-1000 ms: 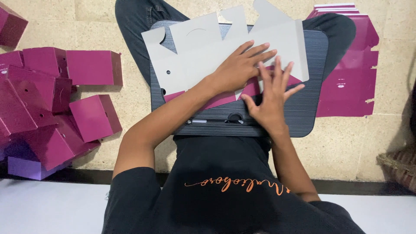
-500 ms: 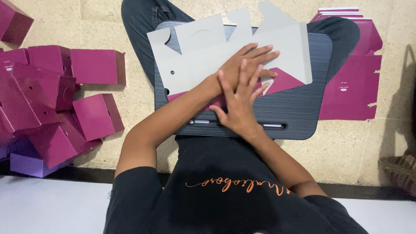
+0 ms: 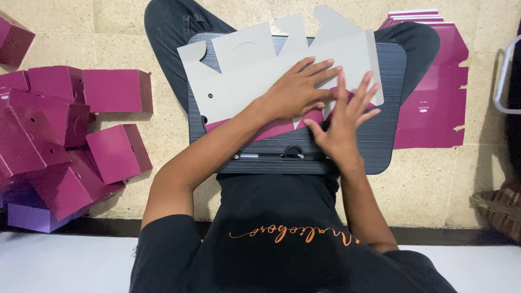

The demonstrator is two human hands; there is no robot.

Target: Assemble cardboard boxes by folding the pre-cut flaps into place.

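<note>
On the dark lap surface, a flat box blank is pressed by the left hand, its long axis sideways; the right hand is spread flat beside it, nothing gripped.

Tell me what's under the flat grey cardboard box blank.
The flat grey cardboard box blank lies on a black ridged lap desk; its magenta face peeks out below. The left hand presses it, covering part.

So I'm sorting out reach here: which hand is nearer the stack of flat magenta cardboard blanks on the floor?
Right. The right hand lies on the lap desk's side toward the stack of flat magenta cardboard blanks; the left hand presses the grey cardboard sheet farther away.
</note>
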